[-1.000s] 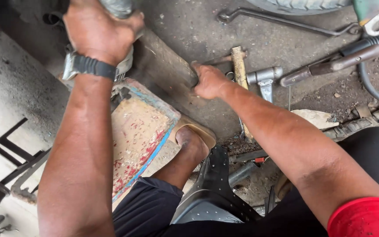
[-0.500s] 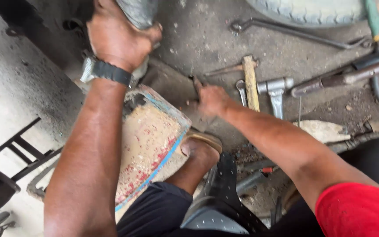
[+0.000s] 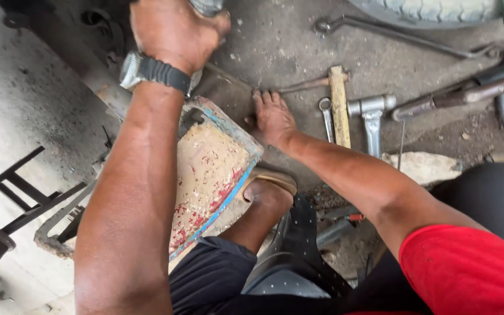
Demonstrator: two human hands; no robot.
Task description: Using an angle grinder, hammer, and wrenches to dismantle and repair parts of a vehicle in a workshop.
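His left hand [image 3: 173, 32] is clamped round a grey tool [image 3: 208, 7]; the right hand [image 3: 272, 116], fingers flat together, presses the metal plate [image 3: 228, 99]. Just beyond those fingertips lie one hammer [image 3: 339, 105] and one wrench [image 3: 326, 116].

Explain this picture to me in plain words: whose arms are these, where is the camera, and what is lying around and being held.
The camera sits on a person's head and looks down, so both arms are that person's own. The left hand, wearing a wristwatch, is closed around a grey metal object at the top edge; what it is cannot be told. The right hand rests flat, fingers spread, on a dark metal plate. Beside it on the dirty ground lie a wooden-handled hammer, a small spanner and a metal hammer. A worn, paint-flecked board lies between the arms.
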